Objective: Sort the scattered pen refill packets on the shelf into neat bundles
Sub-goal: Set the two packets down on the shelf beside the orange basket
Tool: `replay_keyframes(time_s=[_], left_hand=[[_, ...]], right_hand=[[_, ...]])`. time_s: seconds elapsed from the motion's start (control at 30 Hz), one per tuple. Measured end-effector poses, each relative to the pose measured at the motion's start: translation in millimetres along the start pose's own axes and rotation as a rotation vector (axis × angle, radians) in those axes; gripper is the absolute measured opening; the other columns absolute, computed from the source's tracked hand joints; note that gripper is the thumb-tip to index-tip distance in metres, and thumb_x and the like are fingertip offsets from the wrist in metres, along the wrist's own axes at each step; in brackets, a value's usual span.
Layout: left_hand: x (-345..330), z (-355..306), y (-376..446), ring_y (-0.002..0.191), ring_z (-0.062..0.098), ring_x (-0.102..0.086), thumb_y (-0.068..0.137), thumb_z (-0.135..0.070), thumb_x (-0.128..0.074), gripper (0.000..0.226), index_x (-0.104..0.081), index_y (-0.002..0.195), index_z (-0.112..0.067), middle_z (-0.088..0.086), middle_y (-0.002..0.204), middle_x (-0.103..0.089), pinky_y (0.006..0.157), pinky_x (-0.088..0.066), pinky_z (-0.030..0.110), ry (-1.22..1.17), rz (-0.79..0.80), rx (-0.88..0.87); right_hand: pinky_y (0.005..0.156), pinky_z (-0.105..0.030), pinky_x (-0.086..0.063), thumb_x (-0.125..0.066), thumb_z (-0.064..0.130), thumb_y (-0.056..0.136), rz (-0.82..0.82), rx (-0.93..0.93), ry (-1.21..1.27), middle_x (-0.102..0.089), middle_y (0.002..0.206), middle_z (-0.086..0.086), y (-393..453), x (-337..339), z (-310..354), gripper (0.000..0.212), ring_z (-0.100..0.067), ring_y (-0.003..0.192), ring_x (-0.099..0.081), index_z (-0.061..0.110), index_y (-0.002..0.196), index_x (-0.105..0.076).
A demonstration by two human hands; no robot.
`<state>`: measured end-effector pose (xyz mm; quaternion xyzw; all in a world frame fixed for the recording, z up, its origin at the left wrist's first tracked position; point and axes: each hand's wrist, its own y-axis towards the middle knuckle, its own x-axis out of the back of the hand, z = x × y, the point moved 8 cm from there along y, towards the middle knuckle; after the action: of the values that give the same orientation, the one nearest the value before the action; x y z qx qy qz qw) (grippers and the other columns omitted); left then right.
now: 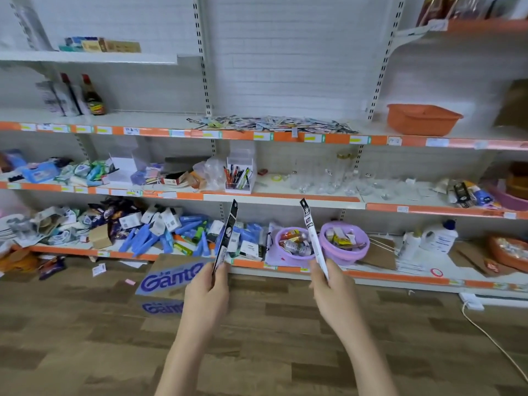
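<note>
Two refill packets held up before the shelves.
The left hand (206, 290) pinched a black packet (225, 235); the right hand (331, 290) gripped a white packet (314, 238).

We see a heap of thin, flat pen refill packets (271, 124), pale with dark printed strips, strewn in a loose, overlapping spread along the front of the white shelf with the orange edge strip (337, 138), pointing in many directions. Two more packets are off the shelf and held upright. The long, narrow black refill packet (226, 237) tilts slightly right, its lower end pinched in our left hand (207, 292). The long, narrow white refill packet with a black top (313, 238) leans left, gripped at its lower end by our right hand (331, 290).
</note>
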<state>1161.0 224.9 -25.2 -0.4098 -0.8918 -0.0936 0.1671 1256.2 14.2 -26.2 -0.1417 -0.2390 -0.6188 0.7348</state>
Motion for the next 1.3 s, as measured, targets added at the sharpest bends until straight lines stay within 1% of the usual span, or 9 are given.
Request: replay_keyframes(time_s=[0.1, 0.23, 0.43, 0.73, 0.87, 1.0, 1.1, 1.17, 1.3], left_hand=[[-22.5, -9.4, 39.5, 0.060, 0.014, -0.045, 0.098, -0.029, -0.039, 0.025, -0.058, 0.086, -0.016, -0.002, 0.063, -0.049, 0.056, -0.035, 0.030, 0.002, -0.025, 0.020], [-52.0, -42.7, 90.6, 0.054, 0.013, -0.036, 0.098, -0.026, -0.041, 0.029, -0.050, 0.075, -0.010, 0.000, 0.059, -0.040, 0.052, -0.028, 0.030, -0.009, -0.071, -0.009], [-90.4, -67.4, 148.7, 0.051, 0.013, -0.037, 0.098, -0.027, -0.041, 0.031, -0.042, 0.070, -0.015, -0.002, 0.056, -0.042, 0.051, -0.030, 0.031, 0.007, -0.114, -0.033], [-140.6, -65.3, 239.0, 0.047, 0.013, -0.031, 0.097, -0.027, -0.042, 0.033, -0.041, 0.067, -0.013, 0.000, 0.055, -0.038, 0.051, -0.027, 0.027, 0.026, -0.081, 0.003], [-169.9, -74.2, 298.7, 0.041, 0.005, -0.034, 0.097, -0.027, -0.043, 0.026, -0.045, 0.073, -0.017, -0.005, 0.052, -0.040, 0.043, -0.029, 0.018, 0.040, -0.017, -0.027], [-188.0, -94.5, 365.0, 0.052, 0.013, -0.043, 0.097, -0.030, -0.043, 0.017, -0.054, 0.087, -0.022, 0.001, 0.060, -0.050, 0.051, -0.034, 0.026, 0.027, 0.025, -0.104], [-199.0, -105.5, 416.7, 0.067, 0.022, -0.055, 0.096, -0.032, -0.043, 0.016, -0.055, 0.095, -0.021, 0.016, 0.081, -0.064, 0.063, -0.042, 0.033, 0.034, 0.036, -0.125], [-211.9, -109.8, 446.7, 0.073, 0.030, -0.057, 0.096, -0.032, -0.043, 0.024, -0.057, 0.090, -0.013, 0.019, 0.082, -0.063, 0.066, -0.043, 0.035, 0.027, 0.055, -0.129], [-253.4, -112.6, 481.3, 0.054, 0.022, -0.043, 0.097, -0.027, -0.043, 0.030, -0.046, 0.071, -0.013, 0.009, 0.063, -0.051, 0.053, -0.032, 0.031, 0.022, 0.149, -0.117]], right_hand=[[0.054, -0.033, -0.031, -0.040, 0.029, 0.099, 0.031, 0.023, -0.003, -0.053, 0.063, -0.012, 50.9, 4.7, -2.7, 0.029, -0.025, 0.058, -0.049, 0.014, 0.075, -0.049], [0.050, -0.028, -0.028, -0.040, 0.027, 0.099, 0.068, 0.083, -0.030, -0.042, 0.054, -0.001, 126.8, 14.8, 3.5, 0.031, -0.019, 0.052, -0.041, 0.018, 0.070, -0.044], [0.044, -0.024, -0.021, -0.039, 0.027, 0.099, 0.093, 0.145, -0.027, -0.035, 0.049, 0.000, 214.8, 18.5, 5.3, 0.034, -0.015, 0.045, -0.034, 0.020, 0.066, -0.037], [0.041, -0.020, -0.028, -0.039, 0.028, 0.099, 0.190, 0.078, 0.003, -0.037, 0.051, 0.002, 306.9, -11.7, -21.8, 0.030, -0.012, 0.044, -0.036, 0.025, 0.070, -0.041], [0.049, -0.028, -0.025, -0.040, 0.031, 0.099, 0.139, 0.056, -0.070, -0.040, 0.053, 0.002, 364.3, -17.0, -31.2, 0.025, -0.016, 0.048, -0.038, 0.012, 0.085, -0.050], [0.049, -0.023, -0.028, -0.043, 0.027, 0.098, 0.065, 0.055, -0.076, -0.047, 0.060, 0.004, 423.4, -7.6, -26.0, 0.014, -0.017, 0.056, -0.045, 0.019, 0.088, -0.050], [0.049, -0.026, -0.028, -0.045, 0.026, 0.098, 0.013, 0.032, -0.054, -0.049, 0.062, 0.000, 462.7, 2.4, -24.9, 0.012, -0.015, 0.052, -0.042, 0.018, 0.101, -0.055], [0.051, -0.028, -0.030, -0.046, 0.026, 0.097, -0.031, 0.006, -0.045, -0.050, 0.061, -0.001, 484.9, 8.7, -31.2, 0.014, -0.016, 0.051, -0.043, 0.017, 0.103, -0.055], [0.054, -0.037, -0.037, -0.046, 0.028, 0.097, -0.094, -0.039, -0.103, -0.056, 0.065, -0.004, 515.1, 16.1, -52.0, 0.015, -0.020, 0.058, -0.053, 0.017, 0.096, -0.056]])
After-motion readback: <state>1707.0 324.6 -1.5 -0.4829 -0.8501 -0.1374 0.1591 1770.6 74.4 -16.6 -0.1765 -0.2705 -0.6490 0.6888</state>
